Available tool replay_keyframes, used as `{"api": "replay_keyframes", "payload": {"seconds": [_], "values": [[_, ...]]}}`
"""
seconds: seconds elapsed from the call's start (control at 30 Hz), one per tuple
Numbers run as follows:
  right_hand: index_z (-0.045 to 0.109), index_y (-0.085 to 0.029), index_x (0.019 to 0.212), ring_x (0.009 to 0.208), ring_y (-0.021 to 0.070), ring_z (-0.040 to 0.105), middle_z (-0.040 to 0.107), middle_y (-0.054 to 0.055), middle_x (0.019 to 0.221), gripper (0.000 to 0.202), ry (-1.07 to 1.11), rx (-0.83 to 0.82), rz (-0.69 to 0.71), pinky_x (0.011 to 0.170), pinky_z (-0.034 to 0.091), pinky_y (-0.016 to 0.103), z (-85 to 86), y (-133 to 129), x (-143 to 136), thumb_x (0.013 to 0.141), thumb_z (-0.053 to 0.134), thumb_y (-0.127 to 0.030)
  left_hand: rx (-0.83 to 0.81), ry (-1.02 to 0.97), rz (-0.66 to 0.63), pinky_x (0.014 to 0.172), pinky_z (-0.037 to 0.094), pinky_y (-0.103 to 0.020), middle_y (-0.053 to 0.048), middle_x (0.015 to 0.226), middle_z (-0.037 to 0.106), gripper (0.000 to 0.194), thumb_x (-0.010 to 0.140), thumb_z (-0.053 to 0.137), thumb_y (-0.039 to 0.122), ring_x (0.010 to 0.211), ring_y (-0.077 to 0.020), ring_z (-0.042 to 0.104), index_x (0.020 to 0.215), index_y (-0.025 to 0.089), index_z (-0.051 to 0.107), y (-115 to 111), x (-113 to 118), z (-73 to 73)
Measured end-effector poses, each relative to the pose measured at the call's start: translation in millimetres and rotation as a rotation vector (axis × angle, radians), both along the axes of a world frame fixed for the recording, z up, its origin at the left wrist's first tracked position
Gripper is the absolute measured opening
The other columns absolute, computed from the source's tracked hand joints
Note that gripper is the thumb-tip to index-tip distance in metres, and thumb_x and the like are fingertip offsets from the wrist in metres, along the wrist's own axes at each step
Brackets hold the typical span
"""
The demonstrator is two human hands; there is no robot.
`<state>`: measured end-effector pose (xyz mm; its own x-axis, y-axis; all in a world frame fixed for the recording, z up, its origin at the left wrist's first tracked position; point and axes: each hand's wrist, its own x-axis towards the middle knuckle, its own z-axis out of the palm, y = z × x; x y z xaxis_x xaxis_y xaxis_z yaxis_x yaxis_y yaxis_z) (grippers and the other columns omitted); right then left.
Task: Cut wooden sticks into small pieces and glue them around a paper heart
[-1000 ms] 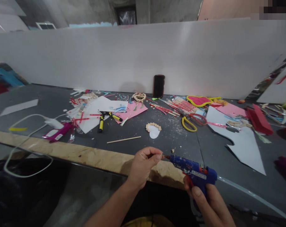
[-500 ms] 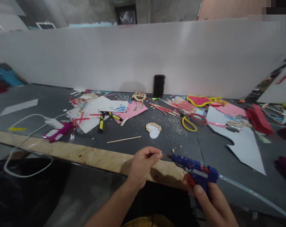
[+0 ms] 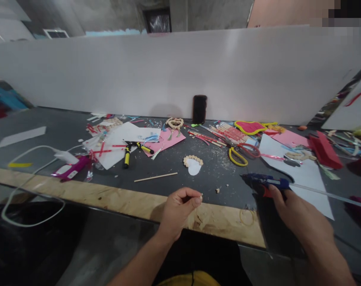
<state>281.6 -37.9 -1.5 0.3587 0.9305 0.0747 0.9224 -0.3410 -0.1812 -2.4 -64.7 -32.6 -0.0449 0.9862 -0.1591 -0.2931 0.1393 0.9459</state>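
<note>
My left hand [image 3: 180, 210] is closed in a pinch above the table's wooden front edge, and a tiny pale piece [image 3: 201, 196] shows at its fingertips. Over to the right, my right hand [image 3: 299, 214] is around the handle of a blue glue gun [image 3: 265, 180], low over the table on its side. A clear glue stick [image 3: 323, 192] runs out of the gun's back. Beyond my left hand lies a white paper heart [image 3: 194, 167], its upper edge lined with small wooden pieces. Crumb-like pieces [image 3: 218, 190] lie near my left fingertips.
A thin wooden stick [image 3: 156, 177] lies left of the heart. Further off are yellow-black pliers [image 3: 127, 155], yellow-and-red scissors [image 3: 237, 156], a beaded heart [image 3: 175, 122], and a phone [image 3: 200, 109] leaning on the white partition [image 3: 123, 75]. A white cable [image 3: 34, 174] loops at left.
My right hand has carried the glue gun away from my left fingertips, to the right and farther forward. My left hand stays almost where it was, still pinching.
</note>
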Motion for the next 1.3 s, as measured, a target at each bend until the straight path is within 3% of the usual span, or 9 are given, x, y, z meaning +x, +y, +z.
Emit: {"api": "replay_keyframes", "payload": {"seconds": [0.13, 0.23, 0.33, 0.4, 0.47, 0.6, 0.8, 1.03, 1.3], "values": [[0.063, -0.019, 0.080, 0.071, 0.0329, 0.064, 0.068, 0.016, 0.080, 0.052, -0.115, -0.131, -0.027, 0.055, 0.044, 0.040, 6.2, -6.2, -4.9, 0.084, 0.030, -0.059, 0.012, 0.059, 0.000, 0.059, 0.039, -0.018, 0.002, 0.064, 0.062, 0.008, 0.067, 0.073, 0.022, 0.061, -0.0076, 0.050, 0.070, 0.016, 0.069, 0.7, -2.4, -2.4], [0.062, -0.015, 0.100, 0.087, 0.0335, 0.061, 0.065, 0.018, 0.096, 0.046, -0.216, 0.170, 0.050, 0.066, 0.046, 0.041, 2.7, -13.2, -14.9, 0.086, 0.035, -0.051, 0.014, 0.082, -0.011, 0.061, 0.040, -0.018, 0.002, 0.066, 0.064, 0.008, 0.067, 0.073, 0.022, 0.063, -0.0079, 0.051, 0.071, 0.017, 0.069, 0.4, -3.4, -5.6], [0.061, -0.019, 0.102, 0.092, 0.0270, 0.058, 0.063, 0.013, 0.100, 0.034, -0.094, 0.446, 0.354, 0.077, 0.047, 0.038, -10.7, -15.3, -36.4, 0.088, 0.038, -0.041, 0.004, 0.089, -0.017, 0.062, 0.040, -0.018, 0.001, 0.067, 0.065, 0.008, 0.066, 0.073, 0.022, 0.064, -0.0084, 0.053, 0.071, 0.017, 0.069, -0.3, -1.9, -6.3], [0.061, -0.020, 0.101, 0.092, 0.0231, 0.057, 0.063, 0.010, 0.097, 0.027, 0.041, 0.450, 0.613, 0.082, 0.047, 0.037, -21.5, -12.8, -55.2, 0.088, 0.043, -0.035, 0.005, 0.102, -0.018, 0.063, 0.040, -0.018, 0.001, 0.068, 0.065, 0.008, 0.067, 0.072, 0.022, 0.065, -0.0087, 0.053, 0.072, 0.016, 0.069, -1.0, -0.2, -5.3], [0.061, -0.019, 0.104, 0.095, 0.0237, 0.054, 0.064, 0.009, 0.099, 0.024, 0.065, 0.377, 0.715, 0.083, 0.046, 0.038, -29.9, -8.2, -73.0, 0.087, 0.048, -0.030, 0.019, 0.117, -0.028, 0.063, 0.041, -0.019, 0.001, 0.069, 0.065, 0.008, 0.068, 0.071, 0.023, 0.065, -0.0092, 0.053, 0.073, 0.016, 0.069, -2.0, 0.8, -4.4], [0.064, -0.018, 0.101, 0.093, 0.0255, 0.052, 0.065, 0.009, 0.097, 0.020, 0.065, 0.305, 0.721, 0.081, 0.046, 0.040, -36.7, 2.5, -93.6, 0.085, 0.052, -0.023, 0.045, 0.139, -0.041, 0.065, 0.041, -0.020, 0.000, 0.070, 0.065, 0.008, 0.069, 0.070, 0.023, 0.067, -0.0104, 0.054, 0.074, 0.016, 0.069, -3.8, -0.9, -5.5], [0.066, -0.020, 0.089, 0.088, 0.0244, 0.053, 0.065, 0.007, 0.090, 0.015, 0.094, 0.298, 0.748, 0.079, 0.046, 0.040, -34.0, 5.0, -98.3, 0.086, 0.051, -0.023, 0.082, 0.206, -0.045, 0.065, 0.043, -0.021, 0.000, 0.070, 0.066, 0.006, 0.070, 0.068, 0.020, 0.067, -0.0112, 0.056, 0.074, 0.016, 0.069, -4.0, -2.4, -4.1], [0.063, -0.023, 0.093, 0.091, 0.0179, 0.058, 0.064, 0.005, 0.093, 0.015, 0.475, 0.310, 0.834, 0.078, 0.049, 0.032, -10.8, -26.4, -109.3, 0.087, 0.050, -0.026, 0.400, 0.451, -0.038, 0.068, 0.045, -0.022, -0.002, 0.074, 0.067, 0.005, 0.075, 0.065, 0.013, 0.074, -0.0135, 0.060, 0.073, 0.016, 0.068, -5.5, 0.4, 5.6], [0.064, -0.024, 0.092, 0.089, 0.0158, 0.060, 0.064, 0.004, 0.091, 0.014, 0.591, 0.251, 0.822, 0.075, 0.050, 0.028, -2.0, -37.7, -113.2, 0.085, 0.052, -0.025, 0.690, 0.644, -0.077, 0.071, 0.044, -0.025, -0.002, 0.075, 0.069, 0.013, 0.081, 0.059, 0.010, 0.074, -0.0134, 0.060, 0.076, 0.018, 0.067, -10.4, -1.8, 8.3]]}}
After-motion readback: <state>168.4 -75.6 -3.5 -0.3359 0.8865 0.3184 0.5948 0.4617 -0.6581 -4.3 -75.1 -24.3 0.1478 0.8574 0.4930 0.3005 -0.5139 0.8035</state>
